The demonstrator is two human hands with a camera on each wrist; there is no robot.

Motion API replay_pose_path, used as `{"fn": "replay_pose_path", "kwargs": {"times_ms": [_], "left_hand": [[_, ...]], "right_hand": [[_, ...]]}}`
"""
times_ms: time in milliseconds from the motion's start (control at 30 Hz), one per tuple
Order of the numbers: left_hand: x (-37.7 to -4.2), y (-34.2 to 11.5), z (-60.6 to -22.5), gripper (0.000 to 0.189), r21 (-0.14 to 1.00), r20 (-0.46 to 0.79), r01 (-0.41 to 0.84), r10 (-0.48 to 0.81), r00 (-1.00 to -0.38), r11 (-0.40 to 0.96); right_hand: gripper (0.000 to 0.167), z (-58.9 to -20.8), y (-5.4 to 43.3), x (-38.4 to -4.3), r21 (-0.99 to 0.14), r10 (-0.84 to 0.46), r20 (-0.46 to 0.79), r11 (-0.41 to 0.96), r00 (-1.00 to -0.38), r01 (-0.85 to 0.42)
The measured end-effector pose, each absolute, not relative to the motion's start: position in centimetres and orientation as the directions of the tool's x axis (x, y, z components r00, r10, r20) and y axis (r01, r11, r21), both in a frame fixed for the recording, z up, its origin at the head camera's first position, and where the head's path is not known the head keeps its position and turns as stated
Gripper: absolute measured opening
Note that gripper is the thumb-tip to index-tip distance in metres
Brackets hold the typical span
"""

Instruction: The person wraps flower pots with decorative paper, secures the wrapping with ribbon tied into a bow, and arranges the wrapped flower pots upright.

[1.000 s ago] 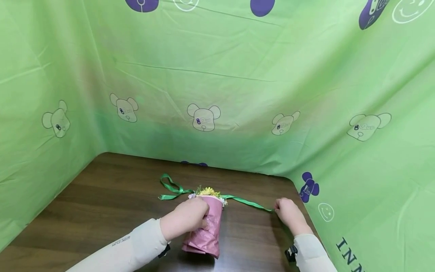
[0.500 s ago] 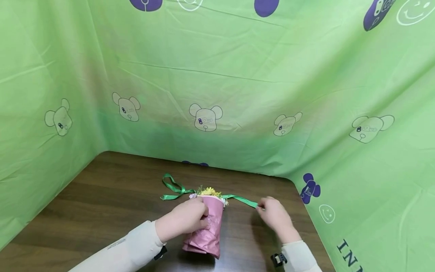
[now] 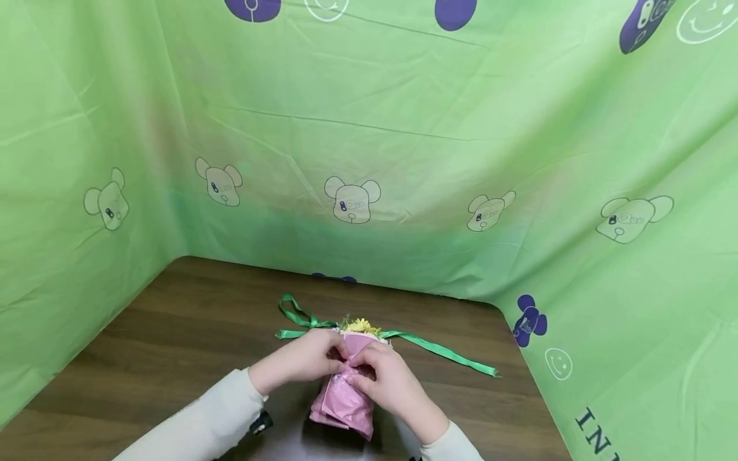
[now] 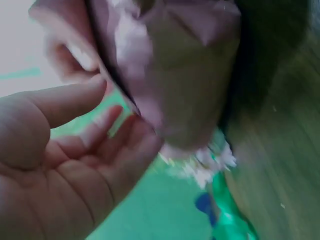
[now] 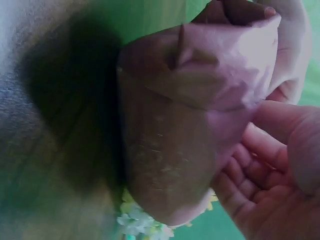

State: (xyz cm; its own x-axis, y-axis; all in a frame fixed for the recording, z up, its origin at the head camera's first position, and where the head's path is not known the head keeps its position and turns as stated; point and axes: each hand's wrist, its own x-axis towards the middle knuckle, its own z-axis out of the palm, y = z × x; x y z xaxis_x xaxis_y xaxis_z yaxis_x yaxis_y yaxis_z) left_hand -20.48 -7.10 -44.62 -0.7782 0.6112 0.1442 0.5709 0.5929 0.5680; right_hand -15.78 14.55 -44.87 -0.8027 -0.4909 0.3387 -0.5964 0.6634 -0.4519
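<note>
A small bouquet wrapped in pink paper (image 3: 344, 408) lies on the table in the head view, yellow and white flowers (image 3: 361, 326) showing at its far end. My left hand (image 3: 305, 360) pinches the paper's upper side between thumb and fingers. Close beside it, my right hand (image 3: 391, 381) also pinches the wrapping from the right. A green ribbon (image 3: 438, 349) passes under the flower end, its right tail lying loose and its left part tied in a loop. Both wrist views show the creased pink paper (image 5: 170, 125) near the fingers, somewhat blurred.
The brown wooden table (image 3: 190, 333) carries the bouquet and the ribbon. Green printed cloth (image 3: 403, 128) hangs behind the table and along both sides, close to its edges.
My right hand has let go of the ribbon's right tail and moved left to the pink wrapping. The tail now lies on the table. My left hand stays at the wrapping.
</note>
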Motion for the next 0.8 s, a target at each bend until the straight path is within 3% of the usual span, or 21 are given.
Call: {"fn": "replay_pose_path", "kwargs": {"times_ms": [100, 267, 400, 533, 667, 800], "left_hand": [[-22.2, -8.5, -45.1, 0.013, 0.586, 0.107, 0.483, 0.529, -0.842, 0.65], [-24.9, -10.9, -46.6, 0.028, 0.451, 0.025, 0.274, 0.295, -0.955, 0.85], [-25.9, -12.0, -48.4, 0.022, 0.358, 0.02, 0.251, 0.262, -0.965, 0.899], [-26.1, -12.5, -49.5, 0.022, 0.346, 0.065, 0.277, 0.272, -0.96, 0.896], [-26.3, -13.4, -49.2, 0.036, 0.378, 0.043, 0.273, 0.277, -0.96, 0.885], [-26.0, -16.1, -47.2, 0.03, 0.501, -0.031, 0.232, 0.285, -0.958, 0.834]], "right_hand": [[0.014, -44.7, 14.4, -15.8, -0.429, -0.5, 0.325, 0.678, -0.802, -0.597], [0.013, -44.2, 14.0, -15.9, -0.407, -0.51, 0.311, 0.691, -0.802, -0.597], [0.019, -44.1, 13.6, -15.6, -0.422, -0.485, 0.286, 0.711, -0.827, -0.563], [0.026, -43.8, 13.2, -15.2, -0.402, -0.445, 0.28, 0.751, -0.851, -0.525], [0.03, -43.6, 13.0, -15.0, -0.377, -0.419, 0.275, 0.781, -0.865, -0.498], [0.031, -43.5, 12.9, -15.1, -0.364, -0.411, 0.264, 0.795, -0.873, -0.484]]}}
